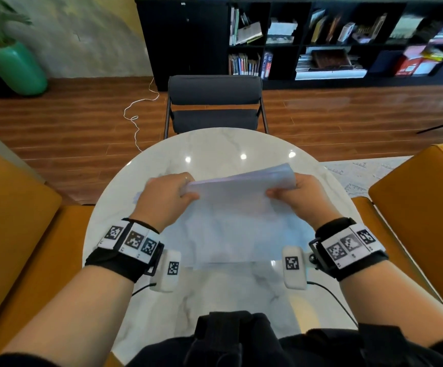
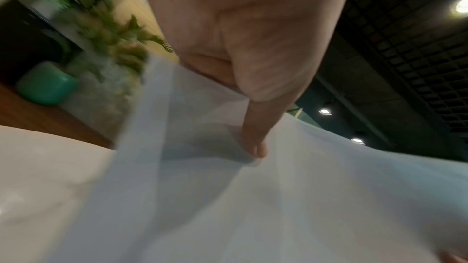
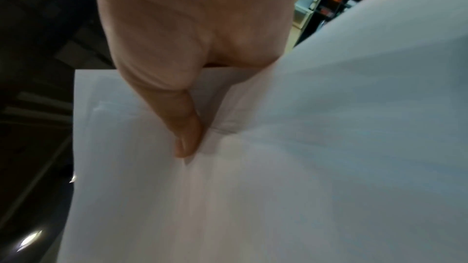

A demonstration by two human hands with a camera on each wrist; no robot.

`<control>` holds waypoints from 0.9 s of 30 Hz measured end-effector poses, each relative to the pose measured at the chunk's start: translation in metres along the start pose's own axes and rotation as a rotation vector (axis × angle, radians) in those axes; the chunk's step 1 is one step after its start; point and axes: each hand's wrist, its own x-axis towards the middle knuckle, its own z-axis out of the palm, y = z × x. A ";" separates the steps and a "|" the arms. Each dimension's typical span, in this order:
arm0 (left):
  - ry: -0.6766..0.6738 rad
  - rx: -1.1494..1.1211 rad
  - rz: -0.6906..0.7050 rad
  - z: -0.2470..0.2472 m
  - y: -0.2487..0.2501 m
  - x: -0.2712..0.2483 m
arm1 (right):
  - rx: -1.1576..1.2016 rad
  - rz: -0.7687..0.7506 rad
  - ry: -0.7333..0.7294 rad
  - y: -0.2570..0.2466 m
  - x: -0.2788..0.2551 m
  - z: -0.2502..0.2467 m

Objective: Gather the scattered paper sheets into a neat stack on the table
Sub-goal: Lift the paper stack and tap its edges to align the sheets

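Paper sheets (image 1: 237,207): white, gathered into one bundle, held above the round marble bench (image 1: 215,147), near edge hanging close to the benchtop; contact cannot be told. Left hand (image 1: 166,198): closed on the bundle's upper left corner, thumb (image 2: 255,133) pressed on the top sheet. Right hand (image 1: 301,198): closed on the upper right corner, thumb (image 3: 187,133) likewise on top. Dark chair (image 1: 213,104): set beyond the bench.

Paper sheets (image 1: 231,215) hide both hands' fingers; wrist views are blurred.
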 end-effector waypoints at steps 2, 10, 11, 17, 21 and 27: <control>0.001 0.010 -0.123 -0.002 -0.020 -0.004 | 0.055 0.032 0.044 0.009 0.003 -0.009; -0.169 -1.096 -0.444 0.021 -0.057 -0.026 | 0.462 0.183 -0.019 0.046 0.010 -0.036; -0.204 -1.112 -0.458 0.024 -0.052 -0.027 | 0.459 0.181 -0.020 0.047 0.011 -0.033; 0.211 -0.955 -0.560 0.041 -0.018 -0.026 | 0.347 0.074 0.121 0.043 0.014 -0.007; 0.314 -1.035 -0.546 0.049 -0.011 -0.036 | 0.379 0.045 0.186 0.049 0.010 0.004; 0.157 -1.031 -0.544 0.065 -0.037 -0.051 | 0.278 0.115 0.094 0.084 -0.002 0.012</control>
